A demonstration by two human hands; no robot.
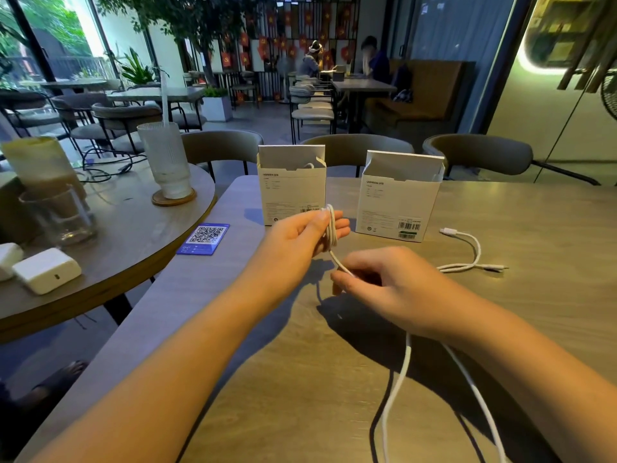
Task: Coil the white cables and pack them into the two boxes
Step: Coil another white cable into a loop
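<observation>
Two white boxes stand upright with open top flaps on the wooden table [534, 228]: the left box [292, 192] and the right box [397, 202]. A bit of white cable shows inside the left box. My left hand [310, 233] holds several loops of a white cable [330, 230] wound around its fingers, in front of the left box. My right hand [377, 282] pinches the same cable just below the loops; its loose length [400, 379] trails under my right wrist toward the near edge. A second short white cable [467, 259] lies on the table right of the right box.
A blue QR-code card [204, 238] lies at the table's left edge. A round side table [133, 248] on the left carries a tall ribbed glass [166, 158] on a coaster, other glasses and a white charger [46, 270]. Chairs stand behind the table.
</observation>
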